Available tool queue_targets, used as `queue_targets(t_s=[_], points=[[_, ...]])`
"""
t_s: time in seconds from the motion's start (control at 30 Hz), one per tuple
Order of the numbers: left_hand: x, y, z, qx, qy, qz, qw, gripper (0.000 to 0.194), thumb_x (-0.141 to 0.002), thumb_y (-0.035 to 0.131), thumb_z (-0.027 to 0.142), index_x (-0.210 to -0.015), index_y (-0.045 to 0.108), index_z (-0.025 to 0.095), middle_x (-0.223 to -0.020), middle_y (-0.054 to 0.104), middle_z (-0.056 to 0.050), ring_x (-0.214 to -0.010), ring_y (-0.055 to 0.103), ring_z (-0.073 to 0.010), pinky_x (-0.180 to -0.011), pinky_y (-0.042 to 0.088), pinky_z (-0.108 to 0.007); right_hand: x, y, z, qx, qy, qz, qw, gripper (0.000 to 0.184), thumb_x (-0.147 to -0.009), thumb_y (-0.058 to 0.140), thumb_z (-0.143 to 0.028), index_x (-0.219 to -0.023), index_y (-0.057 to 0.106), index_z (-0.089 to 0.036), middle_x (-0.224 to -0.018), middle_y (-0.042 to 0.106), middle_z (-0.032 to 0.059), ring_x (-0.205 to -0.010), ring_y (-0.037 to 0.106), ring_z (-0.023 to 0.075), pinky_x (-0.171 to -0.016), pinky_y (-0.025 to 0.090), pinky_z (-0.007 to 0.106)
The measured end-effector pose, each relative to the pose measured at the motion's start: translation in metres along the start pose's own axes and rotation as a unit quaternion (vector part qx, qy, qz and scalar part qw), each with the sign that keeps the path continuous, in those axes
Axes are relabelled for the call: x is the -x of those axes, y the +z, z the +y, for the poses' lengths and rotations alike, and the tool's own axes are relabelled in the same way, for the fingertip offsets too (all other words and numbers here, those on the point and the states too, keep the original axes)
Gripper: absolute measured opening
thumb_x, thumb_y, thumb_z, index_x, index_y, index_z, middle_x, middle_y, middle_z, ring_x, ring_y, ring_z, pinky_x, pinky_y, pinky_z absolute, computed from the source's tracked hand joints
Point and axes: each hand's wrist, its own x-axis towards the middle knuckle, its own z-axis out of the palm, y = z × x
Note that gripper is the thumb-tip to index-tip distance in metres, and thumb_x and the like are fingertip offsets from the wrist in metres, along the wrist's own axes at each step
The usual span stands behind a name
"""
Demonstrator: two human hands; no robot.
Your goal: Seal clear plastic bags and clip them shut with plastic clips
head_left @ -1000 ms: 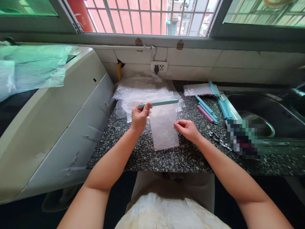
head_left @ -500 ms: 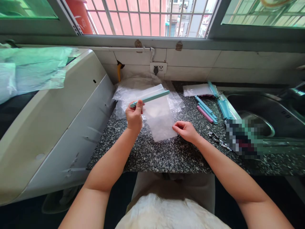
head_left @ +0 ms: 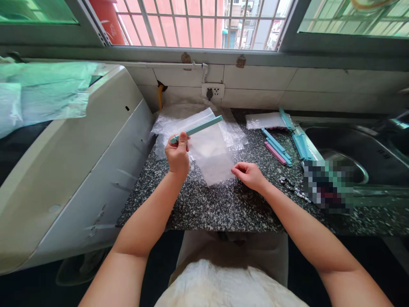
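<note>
A teal bag sealing clip [head_left: 204, 125] lies across the upper part of a translucent plastic bag [head_left: 212, 157]. My left hand [head_left: 178, 155] is closed round the clip's left end, thumb on top, and the clip slants up to the right. The bag hangs from the clip towards me, above the counter. At the bag's lower right edge, my right hand [head_left: 247, 175] has thumb and forefinger pinched together on the plastic. Behind the bag, more clear plastic bags [head_left: 166, 117] lie in a loose pile.
Right of the bag, several loose teal clips [head_left: 276, 145] and a pink clip [head_left: 275, 152] lie on the speckled counter [head_left: 217, 209]. A flat plastic packet [head_left: 265, 120] is behind them. The sink [head_left: 338, 132] is on the right, a white appliance [head_left: 96, 170] on the left.
My left hand has moved slightly left, carrying the clip and the bag with it; the clip's far end has risen a little. My right hand stays in place at the bag's edge.
</note>
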Motion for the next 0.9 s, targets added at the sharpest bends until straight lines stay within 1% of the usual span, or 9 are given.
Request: queue_targets(t_s=[0.13,0.33,0.6,0.73,0.8,0.9], points=[[-0.0011,-0.0001,0.0002,0.004,0.004,0.006,1.000,0.031,-0.079,0.064,0.037,-0.061,0.046,0.021,-0.053,0.050,0.005,-0.041,0.038,-0.0060,-0.044,0.031,-0.024,0.0001,-0.0003,0.0011,0.018,0.002,0.011,1.000,0.035,-0.075,0.056,-0.045,-0.053,0.054,-0.018,-0.049,0.048,-0.0021,-0.049,0.040,0.0096,-0.051,0.030,0.024],[-0.0026,-0.0003,0.0007,0.024,-0.004,0.012,1.000,0.031,-0.077,0.066,0.039,-0.060,0.046,0.021,-0.051,0.048,0.005,-0.041,0.037,-0.0057,-0.043,0.030,-0.024,0.0000,0.0003,0.0030,0.013,0.008,-0.003,1.000,0.022,-0.074,0.056,-0.036,-0.063,0.061,-0.018,-0.059,0.060,0.0008,-0.055,0.050,0.0119,-0.056,0.037,0.024],[-0.0030,0.0002,0.0023,0.030,-0.027,0.005,0.999,0.030,-0.078,0.066,0.035,-0.059,0.047,0.020,-0.052,0.052,0.005,-0.039,0.037,-0.0044,-0.043,0.033,-0.023,-0.0001,0.0013,0.0045,0.019,0.006,-0.027,0.999,0.022,-0.074,0.055,-0.035,-0.064,0.060,-0.017,-0.059,0.059,0.0013,-0.056,0.050,0.0119,-0.056,0.038,0.025],[-0.0024,0.0009,0.0041,0.041,-0.044,-0.007,0.998,0.032,-0.078,0.066,0.034,-0.057,0.047,0.019,-0.050,0.052,0.005,-0.038,0.038,-0.0037,-0.043,0.034,-0.022,0.0005,0.0011,0.0040,0.019,0.002,-0.034,0.999,0.022,-0.074,0.055,-0.034,-0.061,0.059,-0.017,-0.055,0.056,0.0002,-0.053,0.047,0.0102,-0.053,0.035,0.023],[-0.0015,0.0015,0.0045,0.054,-0.056,-0.012,0.997,0.032,-0.076,0.068,0.033,-0.056,0.048,0.019,-0.049,0.052,0.005,-0.038,0.039,-0.0033,-0.042,0.033,-0.020,0.0005,0.0007,0.0033,0.009,0.003,-0.041,0.999,0.023,-0.074,0.056,-0.035,-0.060,0.059,-0.016,-0.054,0.055,-0.0004,-0.052,0.045,0.0095,-0.051,0.035,0.023],[0.0009,0.0034,0.0049,0.068,-0.084,-0.024,0.994,0.032,-0.074,0.070,0.031,-0.055,0.048,0.018,-0.047,0.053,0.005,-0.038,0.040,-0.0026,-0.039,0.030,-0.019,-0.0001,-0.0002,0.0025,-0.019,0.003,-0.040,0.999,0.022,-0.073,0.057,-0.037,-0.065,0.060,-0.016,-0.057,0.057,0.0002,-0.052,0.047,0.0095,-0.052,0.037,0.023]])
